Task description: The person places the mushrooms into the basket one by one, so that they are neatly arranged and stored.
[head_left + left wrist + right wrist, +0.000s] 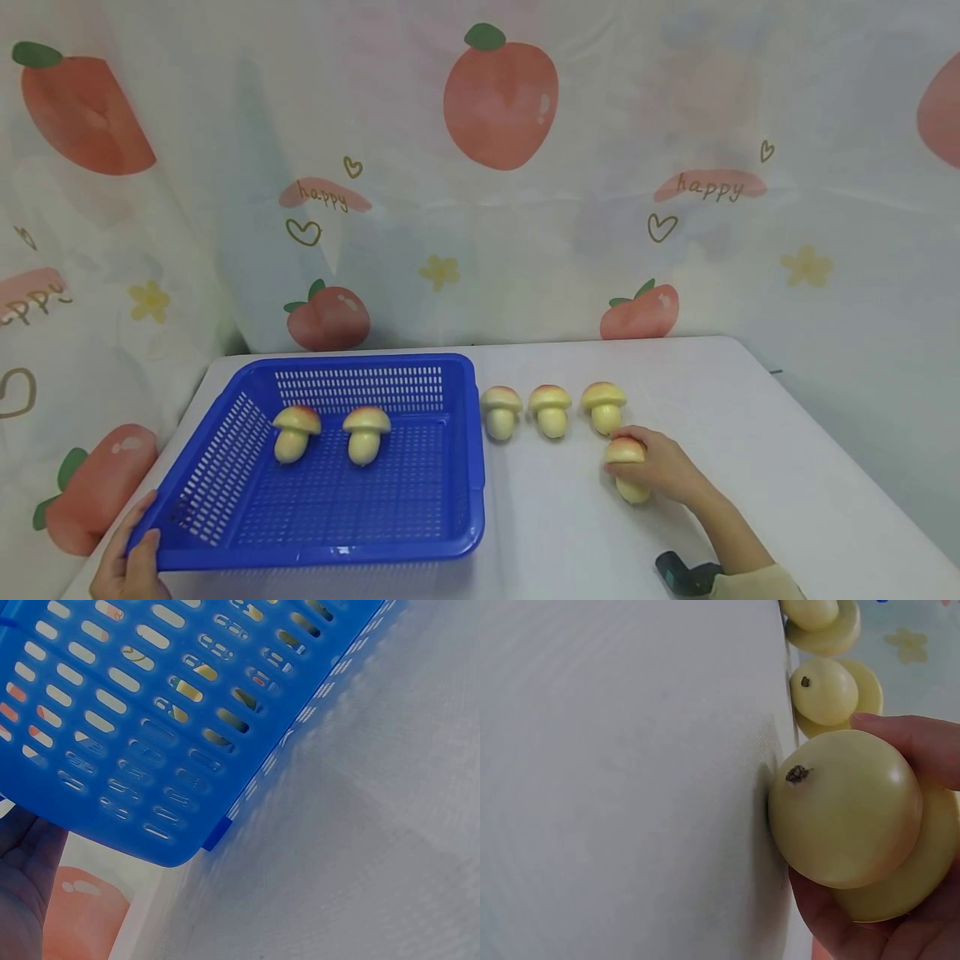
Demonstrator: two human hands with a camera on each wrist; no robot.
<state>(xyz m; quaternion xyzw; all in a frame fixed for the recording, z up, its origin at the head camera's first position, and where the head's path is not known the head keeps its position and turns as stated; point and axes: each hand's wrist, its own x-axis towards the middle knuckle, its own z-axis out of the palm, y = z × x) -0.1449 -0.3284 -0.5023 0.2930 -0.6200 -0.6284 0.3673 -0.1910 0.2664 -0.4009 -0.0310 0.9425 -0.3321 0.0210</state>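
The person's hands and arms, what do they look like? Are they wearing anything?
The left hand and right hand wear no gloves. A pale beige sleeve covers part of the right arm. A dark, bent thing shows beside it; I can't tell whether it's worn. No left sleeve is in view.

blue basket, pale yellow mushrooms

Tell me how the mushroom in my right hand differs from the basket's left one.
The held mushroom is gripped by the right hand; the basket mushroom lies untouched in the blue basket. In the head view, the held mushroom's stem slants down-right, the basket mushroom's down-left. The held mushroom is partly hidden; the basket mushroom shows whole. Both have yellowish stems and reddish-topped caps.
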